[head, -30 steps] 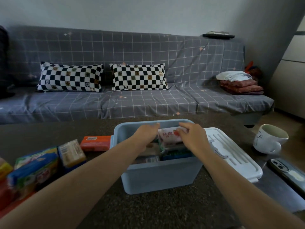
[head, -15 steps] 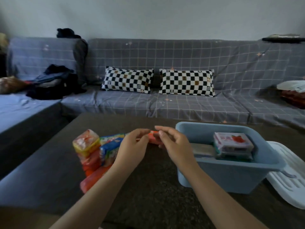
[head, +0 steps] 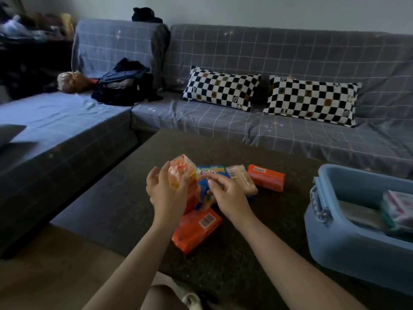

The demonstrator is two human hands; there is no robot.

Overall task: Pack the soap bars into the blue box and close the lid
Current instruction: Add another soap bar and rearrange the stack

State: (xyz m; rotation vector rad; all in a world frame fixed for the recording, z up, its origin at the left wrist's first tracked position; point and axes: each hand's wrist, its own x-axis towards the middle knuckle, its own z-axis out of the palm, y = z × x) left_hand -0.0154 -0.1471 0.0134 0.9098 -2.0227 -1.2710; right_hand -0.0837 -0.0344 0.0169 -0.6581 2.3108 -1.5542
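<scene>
Several wrapped soap bars lie in a heap on the dark table (head: 125, 198). My left hand (head: 164, 194) is closed around the orange-yellow soap pack (head: 180, 173) on top of the heap. My right hand (head: 226, 195) hovers with fingers apart over a blue soap pack (head: 203, 191), just touching it. Around them lie a long orange bar (head: 196, 227), another orange bar (head: 266, 178), a cream bar (head: 242, 179) and a blue-green pack (head: 211, 170). The blue box (head: 335, 238) stands open at the right with a pink-white soap pack (head: 400, 205) and others inside. Its lid is out of view.
A grey checked sofa (head: 223, 121) wraps around the table's far and left sides, with two checkerboard pillows (head: 220, 90) and a dark bag (head: 125, 86) on it. The table's near-left corner (head: 55, 220) drops to a wooden floor.
Both hands left the blue box and moved left to the soap heap. My view turned left with them. The left hand has closed on the orange-yellow pack.
</scene>
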